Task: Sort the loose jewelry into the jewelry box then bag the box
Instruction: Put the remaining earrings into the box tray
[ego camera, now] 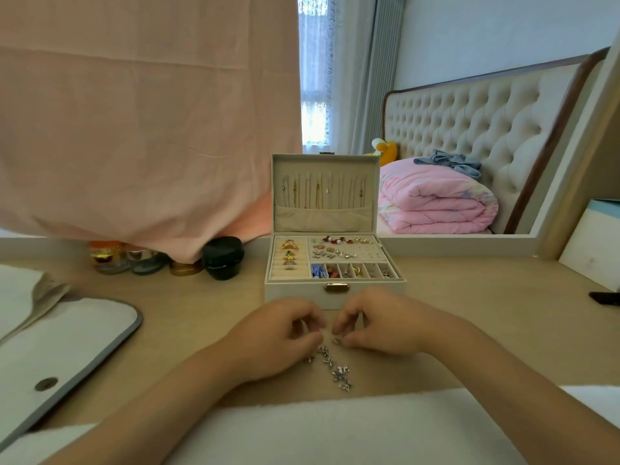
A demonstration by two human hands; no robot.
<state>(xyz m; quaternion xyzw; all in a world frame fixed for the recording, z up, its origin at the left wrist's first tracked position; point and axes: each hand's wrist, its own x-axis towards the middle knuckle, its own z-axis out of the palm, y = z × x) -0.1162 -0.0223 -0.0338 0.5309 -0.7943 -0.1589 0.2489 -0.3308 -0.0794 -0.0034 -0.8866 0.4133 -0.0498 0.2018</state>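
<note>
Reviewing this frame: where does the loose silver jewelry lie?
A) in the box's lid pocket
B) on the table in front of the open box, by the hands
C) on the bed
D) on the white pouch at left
B: the loose silver pieces lie on the table in front of the open jewelry box, by the left hand and right hand.

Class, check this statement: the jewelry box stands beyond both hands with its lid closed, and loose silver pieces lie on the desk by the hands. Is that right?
No: the lid is raised, not closed, as the head view shows. The jewelry box does stand beyond the left hand and right hand, and the loose silver pieces lie on the desk by them.
</note>
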